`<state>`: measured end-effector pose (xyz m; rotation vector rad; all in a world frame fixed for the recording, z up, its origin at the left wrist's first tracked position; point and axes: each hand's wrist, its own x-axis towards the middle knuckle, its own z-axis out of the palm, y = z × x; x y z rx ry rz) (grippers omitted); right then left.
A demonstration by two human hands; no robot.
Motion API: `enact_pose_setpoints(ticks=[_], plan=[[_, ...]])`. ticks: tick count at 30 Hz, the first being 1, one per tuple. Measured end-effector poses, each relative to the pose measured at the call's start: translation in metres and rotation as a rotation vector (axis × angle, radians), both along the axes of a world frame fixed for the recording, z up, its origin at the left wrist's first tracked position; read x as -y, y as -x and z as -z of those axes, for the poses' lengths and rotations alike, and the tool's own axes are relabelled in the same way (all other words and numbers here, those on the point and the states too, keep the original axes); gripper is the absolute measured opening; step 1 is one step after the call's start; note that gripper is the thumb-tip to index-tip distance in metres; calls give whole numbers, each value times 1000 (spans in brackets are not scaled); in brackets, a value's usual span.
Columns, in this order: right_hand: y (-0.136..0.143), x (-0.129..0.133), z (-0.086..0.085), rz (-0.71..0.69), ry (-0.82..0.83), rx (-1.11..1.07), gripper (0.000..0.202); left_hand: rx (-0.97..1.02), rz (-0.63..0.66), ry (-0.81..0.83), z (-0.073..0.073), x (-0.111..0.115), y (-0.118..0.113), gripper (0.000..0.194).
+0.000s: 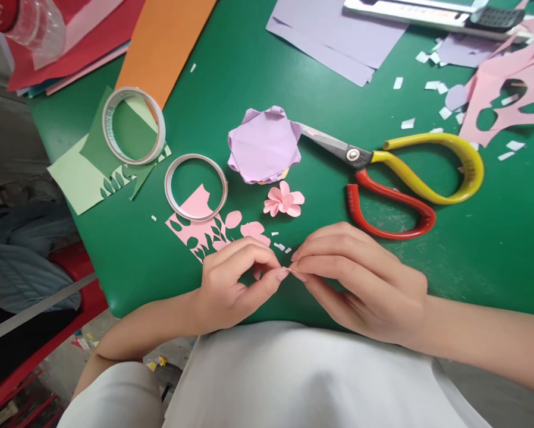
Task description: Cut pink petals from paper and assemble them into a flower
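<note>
Near the table's front edge, my left hand (pixel 242 282) and my right hand (pixel 365 276) meet fingertip to fingertip, each closed in a pinch. A tiny pale sliver shows between them, too small to name. Just beyond the fingers lies a pink paper flower (pixel 284 200) with rounded petals. Behind it sits a purple folded paper piece (pixel 265 144) with a crimped rim. Loose pink petals (pixel 254 232) lie beside my left hand, partly hidden by it. Small white scraps (pixel 279 246) are scattered ahead of the fingertips.
Scissors (pixel 353 156) with yellow and red handles lie beyond my right hand. Two tape rolls (pixel 134 126) rest at left over cut green paper (pixel 77 178) and pink paper (pixel 195 205). Further back are purple sheets (pixel 324 35), a utility knife (pixel 427 18) and orange paper (pixel 160 53).
</note>
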<state>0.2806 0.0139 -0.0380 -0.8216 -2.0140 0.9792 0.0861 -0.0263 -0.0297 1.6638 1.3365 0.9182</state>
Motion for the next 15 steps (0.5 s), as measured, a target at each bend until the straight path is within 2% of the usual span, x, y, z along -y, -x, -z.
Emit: enact_pose_setpoints(ticks=[8,15], plan=[[-1,-2,0,-17,-116,63,21,-16,-33,-64,1,1,0,4],[-2,-3,-1,-18,-130,93,20,-4,-50,-6,-1,1,-1,8]])
